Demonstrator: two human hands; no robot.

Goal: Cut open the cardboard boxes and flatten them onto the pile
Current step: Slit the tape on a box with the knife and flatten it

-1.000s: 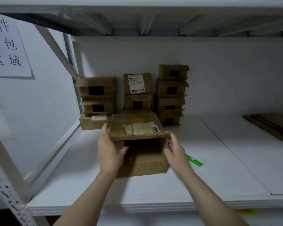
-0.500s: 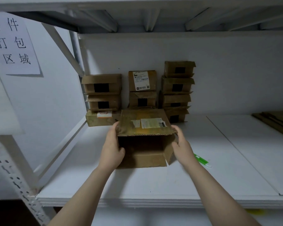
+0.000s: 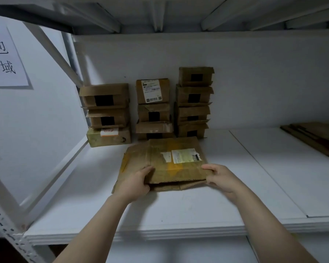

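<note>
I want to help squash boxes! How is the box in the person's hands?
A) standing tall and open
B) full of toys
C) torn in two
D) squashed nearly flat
D: the box lies collapsed on the shelf, the left hand and right hand gripping its near edge.

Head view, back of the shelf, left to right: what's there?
Paper sign on the side wall → left stack of boxes → middle stack → right stack → flat cardboard pile at the far right.

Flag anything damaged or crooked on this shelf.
The flattened box has a torn shipping label, its left part ripped away. Behind it, the middle stack sits unevenly, with flaps sagging loose.
</note>
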